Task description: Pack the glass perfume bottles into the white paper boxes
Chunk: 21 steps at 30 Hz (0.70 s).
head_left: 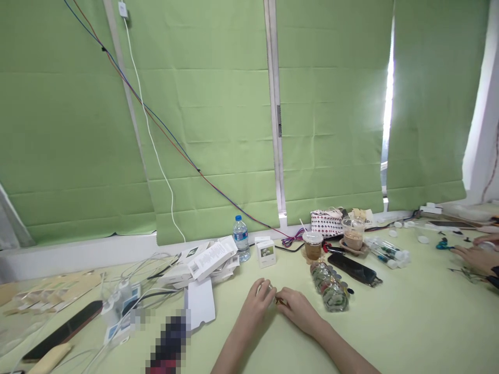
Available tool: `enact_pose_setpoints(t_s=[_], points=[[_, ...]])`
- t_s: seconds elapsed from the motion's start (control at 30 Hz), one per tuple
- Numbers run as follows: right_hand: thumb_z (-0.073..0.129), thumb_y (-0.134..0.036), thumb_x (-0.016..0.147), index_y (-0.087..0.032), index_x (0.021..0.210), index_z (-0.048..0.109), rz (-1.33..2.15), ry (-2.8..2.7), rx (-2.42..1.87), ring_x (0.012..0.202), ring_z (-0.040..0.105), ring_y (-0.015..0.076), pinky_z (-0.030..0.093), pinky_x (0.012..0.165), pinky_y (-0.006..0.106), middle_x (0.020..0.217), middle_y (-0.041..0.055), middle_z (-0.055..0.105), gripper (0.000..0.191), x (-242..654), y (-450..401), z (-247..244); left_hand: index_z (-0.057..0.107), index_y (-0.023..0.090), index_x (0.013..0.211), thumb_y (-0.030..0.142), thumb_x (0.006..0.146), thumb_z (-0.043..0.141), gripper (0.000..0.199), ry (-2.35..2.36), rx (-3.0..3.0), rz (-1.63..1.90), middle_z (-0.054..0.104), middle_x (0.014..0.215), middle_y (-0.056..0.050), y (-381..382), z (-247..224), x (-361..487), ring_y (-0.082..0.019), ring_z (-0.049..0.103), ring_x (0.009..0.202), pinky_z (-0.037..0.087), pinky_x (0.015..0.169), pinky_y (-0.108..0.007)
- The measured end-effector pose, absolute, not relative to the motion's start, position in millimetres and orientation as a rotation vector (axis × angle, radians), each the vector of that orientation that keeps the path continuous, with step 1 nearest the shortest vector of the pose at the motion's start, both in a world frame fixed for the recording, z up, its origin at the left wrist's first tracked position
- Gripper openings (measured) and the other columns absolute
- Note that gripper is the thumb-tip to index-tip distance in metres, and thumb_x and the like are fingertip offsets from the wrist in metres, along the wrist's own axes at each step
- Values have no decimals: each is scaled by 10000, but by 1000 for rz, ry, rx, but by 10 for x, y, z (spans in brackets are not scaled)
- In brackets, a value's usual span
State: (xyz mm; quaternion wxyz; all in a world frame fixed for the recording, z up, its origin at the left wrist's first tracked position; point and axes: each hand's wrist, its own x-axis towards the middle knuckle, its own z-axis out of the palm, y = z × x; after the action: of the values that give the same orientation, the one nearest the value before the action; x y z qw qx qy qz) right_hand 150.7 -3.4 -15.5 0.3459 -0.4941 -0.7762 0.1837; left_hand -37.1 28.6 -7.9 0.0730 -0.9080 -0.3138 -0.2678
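Note:
My left hand (259,297) is closed, its fingers curled around something small and pale that is mostly hidden. Beside it, the fingertips of my right hand (295,307) pinch a small golden-brown piece (279,301), too small to name. Both hands meet just above the pale green table. Beyond them stands a small white box (266,253) with a picture on its front. To the right of my right hand lies a row of round, green-grey bundles in clear wrapping (328,286).
A water bottle (241,239) and stacked white cartons (212,259) stand back left. Two drink cups (313,245), a black case (354,269) and clear tubes (386,252) lie right. Cables and a power strip (119,324) spread left. Another person's hand (476,257) works far right.

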Motion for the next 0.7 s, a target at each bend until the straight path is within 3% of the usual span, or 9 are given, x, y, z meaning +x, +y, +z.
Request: enact_pose_setpoints(t_s=[0.17,0.33,0.47,0.53,0.7], points=[[451,-164,847,-200,907,676,434,-2005,-1319,834,606,188,413,777,265,892,48,671,236,1501,-23,-143,539,251,1206,-69,743,371,587,-924,-2711,-849,568,1249,-101,290,-61,-354,-283,474,1244,463,990,-485],[440,-186,852,-184,871,685,475,-1941,-1364,732,609,179,436,706,260,832,47,694,246,1516,-9,-173,556,254,1120,59,682,583,481,-1373,-2781,-1281,522,1283,-106,272,-23,-410,-311,467,1226,442,994,-501],[502,-145,775,-206,905,620,515,-1891,-1379,689,589,152,436,654,236,863,6,679,187,1546,-132,-215,501,242,1044,278,678,715,426,-1745,-2916,-1743,578,1110,-66,238,-24,-405,-230,625,935,538,813,-398],[523,-127,735,-215,861,579,530,-1860,-1396,678,574,149,429,636,231,828,-9,652,164,1607,-256,-234,494,244,1046,369,711,716,421,-1809,-3019,-1973,568,1097,-49,197,-60,-352,-178,632,838,533,735,-328],[484,-152,790,-232,848,540,488,-1811,-1386,737,583,168,460,715,270,913,24,603,113,2008,-629,-335,540,247,1129,397,723,749,482,-1494,-3445,-2374,546,1186,-59,35,-166,-121,-179,573,995,449,830,-289]])
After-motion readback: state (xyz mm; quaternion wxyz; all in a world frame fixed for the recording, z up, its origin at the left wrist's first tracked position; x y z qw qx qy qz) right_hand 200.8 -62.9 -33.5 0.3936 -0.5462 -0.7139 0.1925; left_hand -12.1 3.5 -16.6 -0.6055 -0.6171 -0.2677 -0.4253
